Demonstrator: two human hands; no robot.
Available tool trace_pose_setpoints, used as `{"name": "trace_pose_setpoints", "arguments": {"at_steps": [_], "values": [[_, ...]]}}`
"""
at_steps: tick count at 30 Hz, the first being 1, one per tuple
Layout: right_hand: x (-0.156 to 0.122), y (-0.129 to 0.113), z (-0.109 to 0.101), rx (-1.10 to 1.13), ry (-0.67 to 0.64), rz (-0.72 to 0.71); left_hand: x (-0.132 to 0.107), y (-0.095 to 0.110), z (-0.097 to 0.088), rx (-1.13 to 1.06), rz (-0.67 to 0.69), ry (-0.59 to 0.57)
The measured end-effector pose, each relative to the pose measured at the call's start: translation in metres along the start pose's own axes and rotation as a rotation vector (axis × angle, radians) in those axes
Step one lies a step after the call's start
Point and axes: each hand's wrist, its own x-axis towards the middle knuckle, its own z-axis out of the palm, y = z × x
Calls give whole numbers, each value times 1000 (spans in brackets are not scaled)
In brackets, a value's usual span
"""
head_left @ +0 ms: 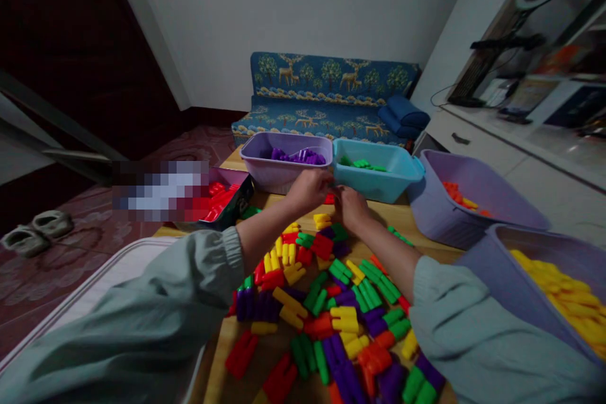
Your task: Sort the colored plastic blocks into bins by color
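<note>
My left hand (307, 191) and my right hand (350, 208) meet at the far side of the wooden table (218, 366), fingers curled together on something small I cannot make out, with a bit of red showing between them. Below them lies a pile of plastic blocks (331, 309) in red, yellow, green and purple. Just beyond the hands stand a purple bin (284, 167) holding purple blocks and a blue bin (379, 180) holding green blocks.
A purple bin (473, 211) with red and orange blocks and another (521, 290) with yellow blocks stand at the right. A box (227, 199) of red blocks sits at the left, a white tray edge (95, 284) near me. A patterned sofa (326, 98) and shoes (38, 230) are behind.
</note>
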Motion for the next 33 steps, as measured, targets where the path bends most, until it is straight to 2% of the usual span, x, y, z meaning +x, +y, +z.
{"name": "trace_pose_setpoints", "arguments": {"at_steps": [1, 3, 5, 8, 16, 22, 28, 31, 33], "values": [[-2, 5, 5, -58, -31, 7, -3, 1, 13, 74, 8, -100], [-6, 11, 11, -191, -60, -22, -6, 2, 34, 201, -22, -224], [-10, 13, 13, -287, -55, -47, -6, 3, 50, 278, -61, -264], [-18, 14, 11, -335, -27, -46, -5, 7, 59, 325, -121, -268], [-35, 20, 5, -205, -71, 169, -5, 7, 58, 405, -318, -286], [-66, 18, -9, -246, -123, 172, -8, 7, 57, 411, -343, -280], [-90, 25, -9, -187, -12, 208, -22, 14, 48, 390, -303, -204], [-98, 31, -6, -51, 42, 236, -32, 23, 39, 368, -302, -124], [-100, 31, -7, 96, 89, 242, -44, 31, 34, 299, -324, -22]]}}
